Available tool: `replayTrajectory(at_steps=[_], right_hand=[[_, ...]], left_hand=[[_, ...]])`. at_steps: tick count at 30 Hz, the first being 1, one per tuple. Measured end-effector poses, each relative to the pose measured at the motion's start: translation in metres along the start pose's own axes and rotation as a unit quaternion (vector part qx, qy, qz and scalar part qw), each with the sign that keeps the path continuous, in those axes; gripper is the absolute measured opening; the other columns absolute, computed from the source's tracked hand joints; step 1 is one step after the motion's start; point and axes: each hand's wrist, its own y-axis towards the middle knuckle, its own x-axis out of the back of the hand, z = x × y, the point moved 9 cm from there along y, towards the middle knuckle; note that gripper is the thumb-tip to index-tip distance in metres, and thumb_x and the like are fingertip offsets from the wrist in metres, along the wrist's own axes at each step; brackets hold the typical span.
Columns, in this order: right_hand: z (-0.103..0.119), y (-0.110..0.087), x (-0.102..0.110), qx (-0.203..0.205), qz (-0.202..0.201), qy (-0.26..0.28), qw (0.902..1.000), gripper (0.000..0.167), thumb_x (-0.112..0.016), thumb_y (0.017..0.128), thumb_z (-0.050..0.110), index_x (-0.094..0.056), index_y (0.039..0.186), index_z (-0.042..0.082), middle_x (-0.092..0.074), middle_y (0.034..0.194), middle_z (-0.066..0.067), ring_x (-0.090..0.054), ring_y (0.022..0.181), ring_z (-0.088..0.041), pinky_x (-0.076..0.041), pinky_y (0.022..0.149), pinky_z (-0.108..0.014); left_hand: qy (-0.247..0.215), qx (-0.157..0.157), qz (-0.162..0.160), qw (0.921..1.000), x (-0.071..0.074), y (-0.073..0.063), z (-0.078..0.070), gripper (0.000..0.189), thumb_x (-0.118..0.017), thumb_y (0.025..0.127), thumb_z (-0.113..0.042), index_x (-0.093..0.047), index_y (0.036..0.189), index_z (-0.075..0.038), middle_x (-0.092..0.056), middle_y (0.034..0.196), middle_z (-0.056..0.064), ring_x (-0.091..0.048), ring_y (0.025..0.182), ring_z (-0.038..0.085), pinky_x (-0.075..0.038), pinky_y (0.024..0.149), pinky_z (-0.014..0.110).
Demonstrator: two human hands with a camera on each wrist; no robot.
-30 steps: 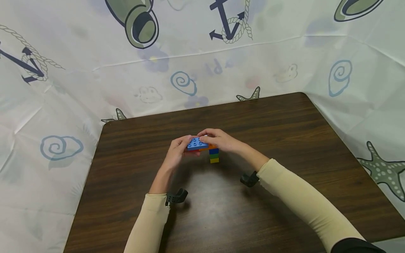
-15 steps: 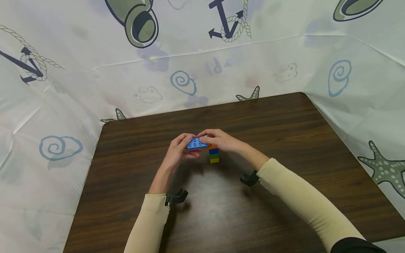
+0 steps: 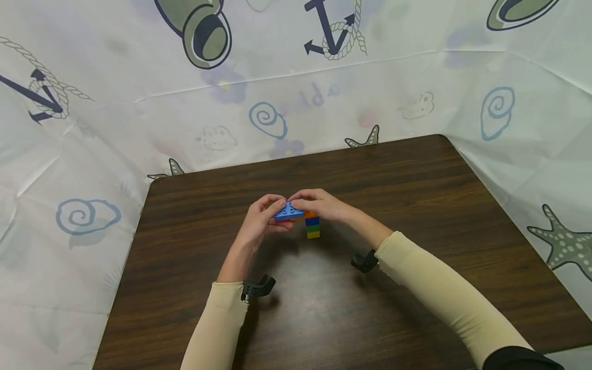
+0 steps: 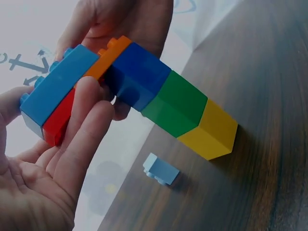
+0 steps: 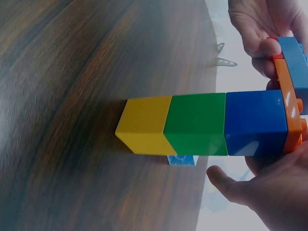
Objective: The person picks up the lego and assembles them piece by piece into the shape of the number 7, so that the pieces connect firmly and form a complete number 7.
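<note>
A tower stands upright on the table, with a yellow brick [image 5: 144, 126] at the bottom, then a green brick [image 5: 196, 124] and a dark blue brick [image 5: 255, 122]. An orange plate-like brick [image 4: 115, 57] lies across its top and reaches out leftward. On that overhang are a red brick [image 4: 59, 118] and a studded light blue brick [image 3: 289, 211] above it. My left hand [image 3: 252, 224] pinches this left end, thumb on the light blue brick, fingers beneath. From the right, my right hand [image 3: 326, 205] holds the light blue brick's far side near the orange brick; some fingertips are hidden.
A small pale blue brick [image 4: 162, 168] lies on the dark wooden table [image 3: 398, 303] beyond the tower, hidden in the head view. White patterned cloth [image 3: 185, 123] hangs behind the table's back edge.
My left thumb has slid slightly right over the light blue brick, and the left fingers have shifted a little. The right hand and the tower have hardly moved.
</note>
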Motion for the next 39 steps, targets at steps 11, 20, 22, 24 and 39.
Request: replayTrajectory(at_steps=[11, 20, 22, 24, 39], right_hand=[[0.003, 0.001, 0.003, 0.016, -0.017, 0.024, 0.9995, 0.030, -0.054, 0.102, 0.024, -0.060, 0.124, 0.006, -0.060, 0.125, -0.012, -0.054, 0.107, -0.029, -0.045, 0.096, -0.042], [0.003, 0.002, 0.006, 0.002, -0.015, 0.030, 0.9994, 0.026, -0.055, 0.101, 0.026, -0.058, 0.119, 0.007, -0.063, 0.111, -0.011, -0.057, 0.100, -0.029, -0.045, 0.095, -0.043], [0.002, 0.002, 0.006, -0.003, -0.012, 0.027, 0.9996, 0.028, -0.055, 0.101, 0.028, -0.057, 0.120, 0.008, -0.064, 0.112, -0.011, -0.057, 0.101, -0.029, -0.045, 0.096, -0.043], [0.001, 0.002, 0.006, -0.006, -0.009, 0.022, 0.9997, 0.029, -0.054, 0.101, 0.029, -0.057, 0.122, 0.009, -0.064, 0.114, -0.010, -0.057, 0.102, -0.029, -0.045, 0.097, -0.043], [-0.015, 0.002, 0.021, 0.003, -0.061, 0.034, 0.9976, 0.057, -0.026, 0.108, 0.041, -0.060, 0.128, -0.001, -0.062, 0.123, -0.018, -0.056, 0.113, -0.034, -0.044, 0.100, -0.047]], left_hand=[[0.000, -0.006, -0.004, 1.0000, -0.002, -0.001, -0.005, 0.035, -0.062, 0.098, -0.030, -0.054, 0.117, -0.002, -0.070, 0.095, 0.018, -0.072, 0.073, 0.033, -0.057, 0.071, 0.042], [0.001, 0.000, 0.002, 1.0000, -0.002, 0.000, -0.005, 0.036, -0.061, 0.098, -0.032, -0.054, 0.115, -0.001, -0.070, 0.094, 0.018, -0.073, 0.074, 0.031, -0.057, 0.072, 0.041], [0.006, 0.005, 0.004, 1.0000, -0.002, 0.000, -0.004, 0.036, -0.060, 0.099, -0.032, -0.054, 0.115, -0.001, -0.070, 0.094, 0.017, -0.073, 0.073, 0.030, -0.057, 0.072, 0.040], [0.013, 0.010, 0.006, 0.9998, -0.002, 0.001, -0.003, 0.035, -0.059, 0.099, -0.033, -0.054, 0.115, -0.002, -0.070, 0.095, 0.017, -0.073, 0.073, 0.028, -0.057, 0.073, 0.039], [0.062, -0.002, 0.024, 0.9978, 0.000, -0.004, 0.001, 0.038, -0.070, 0.093, -0.027, -0.057, 0.122, -0.006, -0.062, 0.111, 0.032, -0.066, 0.088, 0.048, -0.054, 0.083, 0.050]])
